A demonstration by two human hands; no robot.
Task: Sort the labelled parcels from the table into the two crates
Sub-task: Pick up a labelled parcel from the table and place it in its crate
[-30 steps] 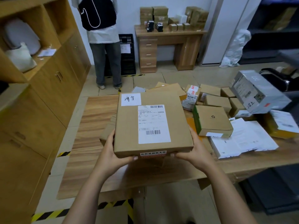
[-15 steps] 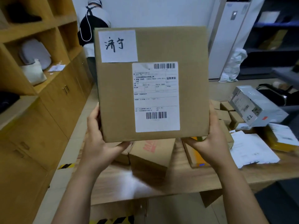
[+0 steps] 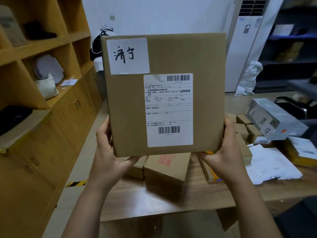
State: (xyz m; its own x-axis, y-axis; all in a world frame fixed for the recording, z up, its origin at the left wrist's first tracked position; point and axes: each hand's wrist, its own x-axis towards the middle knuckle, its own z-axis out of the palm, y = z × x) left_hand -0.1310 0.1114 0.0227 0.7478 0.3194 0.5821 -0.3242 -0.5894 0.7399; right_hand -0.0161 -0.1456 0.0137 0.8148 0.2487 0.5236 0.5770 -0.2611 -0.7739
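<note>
A flat brown cardboard parcel (image 3: pixel 205 66) is held upright in front of me, above the wooden table (image 3: pixel 171 201). It carries a white handwritten sticker at its top left and a printed shipping label with two barcodes. My left hand (image 3: pixel 108 155) grips its lower left corner, fingers curled under the bottom edge. My right hand (image 3: pixel 224 152) grips the lower right corner the same way. More parcels lie on the table behind it: a brown box with red print (image 3: pixel 168 169) and a grey box (image 3: pixel 274 119) at the right. No crate is in view.
Wooden shelves and cabinets (image 3: pixel 51 109) line the left side. White paper envelopes (image 3: pixel 272 164) and small brown boxes (image 3: pixel 252 131) cover the table's right part. A person (image 3: pixel 97 48) stands behind the parcel, mostly hidden. A white standing unit (image 3: pixel 243 48) is at the back right.
The parcel rose from lying flat just above the table to upright at face height, label toward me. Both hands kept their grip and came up with it.
</note>
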